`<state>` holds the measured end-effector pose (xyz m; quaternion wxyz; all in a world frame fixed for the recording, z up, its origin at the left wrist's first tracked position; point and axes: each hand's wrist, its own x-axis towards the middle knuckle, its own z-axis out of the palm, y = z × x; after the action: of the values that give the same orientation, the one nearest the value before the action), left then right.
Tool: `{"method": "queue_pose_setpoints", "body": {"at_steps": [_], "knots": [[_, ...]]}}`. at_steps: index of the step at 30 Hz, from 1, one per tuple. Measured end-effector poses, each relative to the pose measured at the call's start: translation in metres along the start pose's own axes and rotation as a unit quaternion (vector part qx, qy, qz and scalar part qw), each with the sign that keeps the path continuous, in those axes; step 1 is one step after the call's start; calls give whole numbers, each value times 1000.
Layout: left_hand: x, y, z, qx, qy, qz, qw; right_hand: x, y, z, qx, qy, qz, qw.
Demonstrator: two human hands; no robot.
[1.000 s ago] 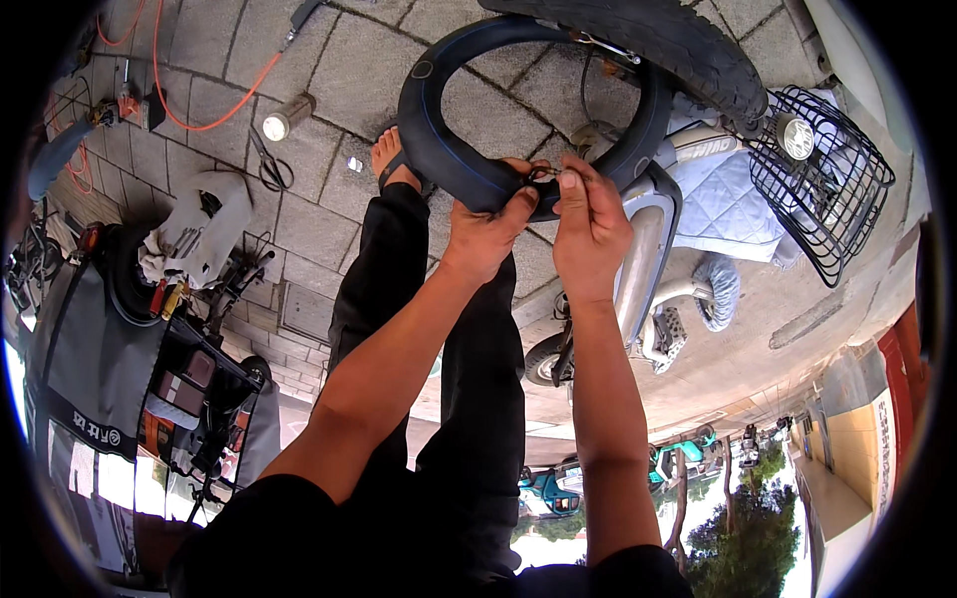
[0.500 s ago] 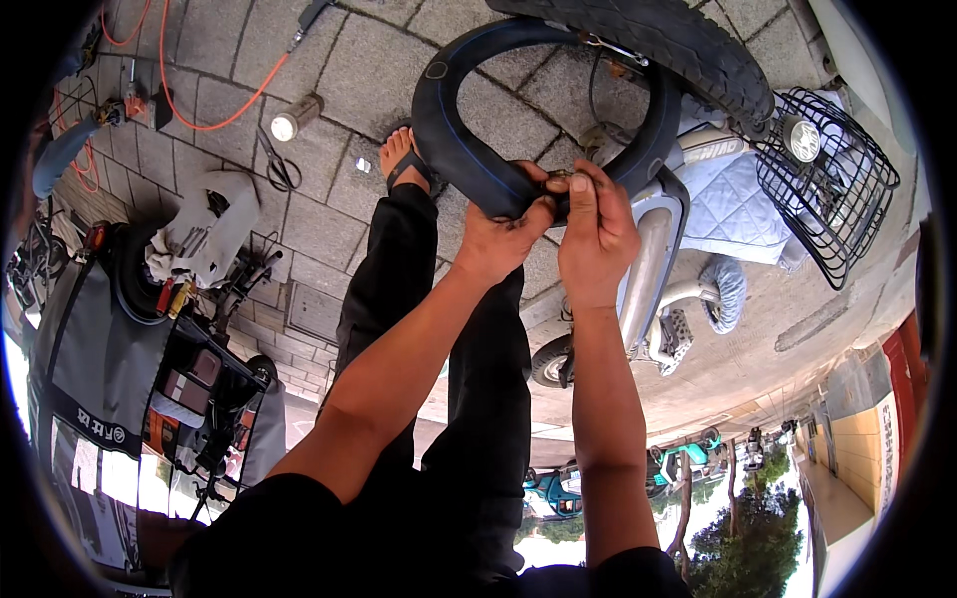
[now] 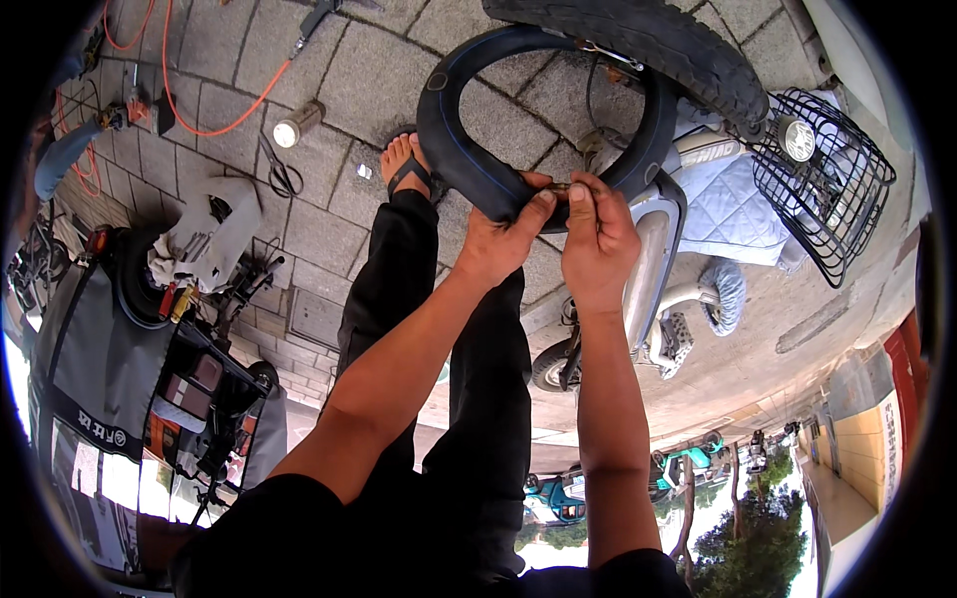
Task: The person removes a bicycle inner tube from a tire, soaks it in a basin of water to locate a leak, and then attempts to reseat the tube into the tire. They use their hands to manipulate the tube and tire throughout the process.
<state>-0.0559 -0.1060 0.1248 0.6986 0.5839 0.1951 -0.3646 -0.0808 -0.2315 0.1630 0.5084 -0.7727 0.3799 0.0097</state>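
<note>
A black inner tube with a thin blue line forms a ring in front of me. My left hand grips its near side, thumb curled on top. My right hand pinches a small metal piece at the tube, apparently the valve, which my fingers partly hide. A knobbly black tire lies beyond the tube, with a metal tool beside it. A silver scooter frame is below the tube at the right.
A wire basket and quilted cover sit at right. Scissors, a can, an orange hose and my sandalled foot are on paving. A tool-laden vehicle stands left; another person's leg shows beyond.
The tube and both my hands have shifted slightly right in the picture. My fingers have moved a little around the valve, and the surroundings have shifted slightly with the camera.
</note>
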Motion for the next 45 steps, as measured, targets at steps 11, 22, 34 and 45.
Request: {"method": "queue_pose_setpoints", "body": {"at_steps": [11, 22, 34, 45], "knots": [[-18, 2, 27, 37, -53, 96, 993, -4, -21, -38, 67, 1, 56, 996], [-26, 32, 59, 166, -110, 305, 931, -26, -31, -85, 84, 53, 82, 992], [-34, 30, 63, 182, -114, 321, 922, -45, -23, -82, 136, 90, 84, 983], [-46, 41, 70, 135, -98, 346, 923, -60, -41, -88, 168, 111, 76, 977]]}}
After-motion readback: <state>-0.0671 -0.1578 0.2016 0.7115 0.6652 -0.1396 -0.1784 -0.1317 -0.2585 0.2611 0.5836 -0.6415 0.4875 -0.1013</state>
